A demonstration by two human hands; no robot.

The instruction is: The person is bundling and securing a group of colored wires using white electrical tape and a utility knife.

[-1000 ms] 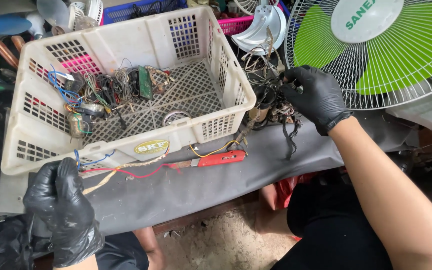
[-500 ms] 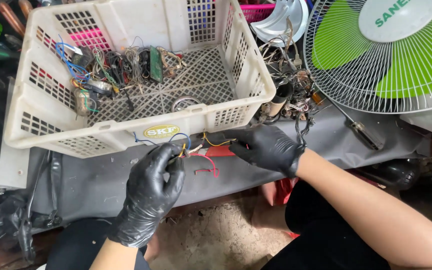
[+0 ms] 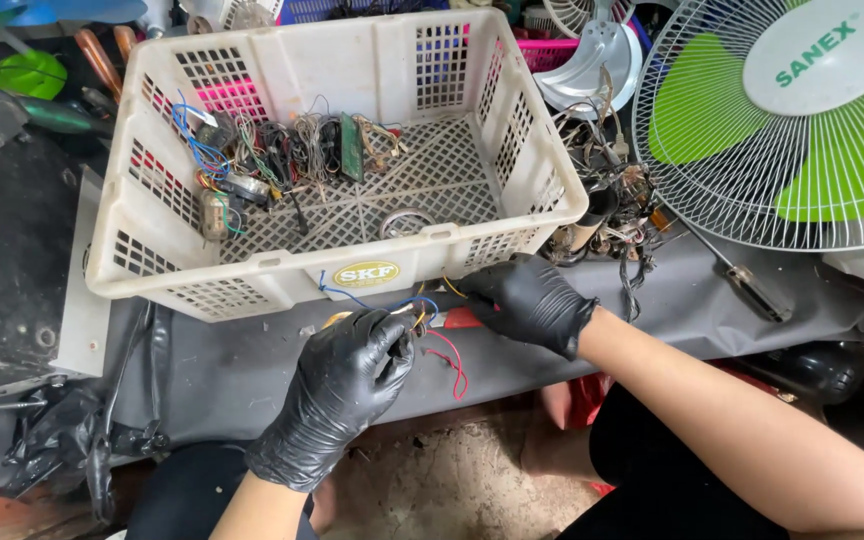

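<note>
Head view, near to far. My left hand (image 3: 347, 385), in a black glove, is closed around a small bundle of coloured wires (image 3: 422, 315), the fingers curled tight and the thumb pressed against the strands; blue, yellow and red leads splay out above and to the right of the fist. My right hand (image 3: 527, 300), also gloved, lies just beside it, its fingers narrowed onto the red-handled tool (image 3: 460, 319) that rests on the grey mat (image 3: 222, 370); whether the tool's tip touches the wires I cannot tell, since the fingers hide it.

Risks as I judge them: the loose red loop (image 3: 449, 362) hangs over the front edge of the mat, so a pull with the left hand could snag it or drag the bundle off the edge. A blue lead runs up toward the front wall of the white plastic crate (image 3: 252, 275); if it is caught there, a tug may shift the crate. The thin gloves could be pierced by a stripped wire end or by the tool.

Inside the crate lies a tangle of wires and small parts (image 3: 272, 160). Right of it sits a heap of dark cabling (image 3: 617, 215), and beyond that a green-bladed fan (image 3: 802, 120) behind its wire guard
</note>
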